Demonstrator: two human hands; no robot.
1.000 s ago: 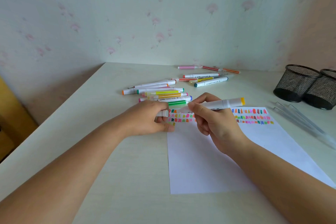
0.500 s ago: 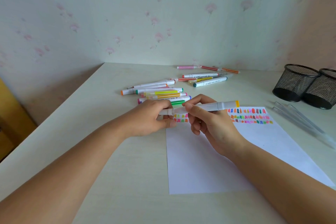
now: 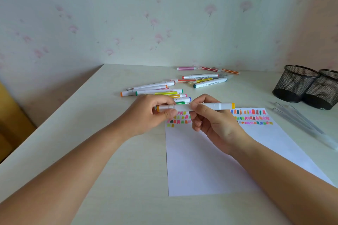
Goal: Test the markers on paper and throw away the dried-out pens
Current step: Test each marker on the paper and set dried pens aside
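Note:
A white double-ended marker [image 3: 215, 106] with yellow-orange ends lies level between both hands, above the top edge of the paper [image 3: 210, 160]. My left hand [image 3: 146, 113] pinches the cap on its left end. My right hand [image 3: 210, 118] grips the barrel near the middle. Both caps sit on the marker. Rows of small colour swatches [image 3: 252, 117] run across the top of the paper. A loose pile of markers [image 3: 159, 93] lies just behind my hands, and a second group of markers [image 3: 206, 79] lies farther back.
Two black mesh pen cups [image 3: 296, 84] stand at the right rear of the white table [image 3: 91, 124]. Clear plastic tubes [image 3: 301, 124] lie to the right of the paper. Flowered wallpaper closes the back, and the table's left edge drops off.
My left hand has pushed the cap back onto the marker's left end. The marker has swung level and moved slightly away from the paper.

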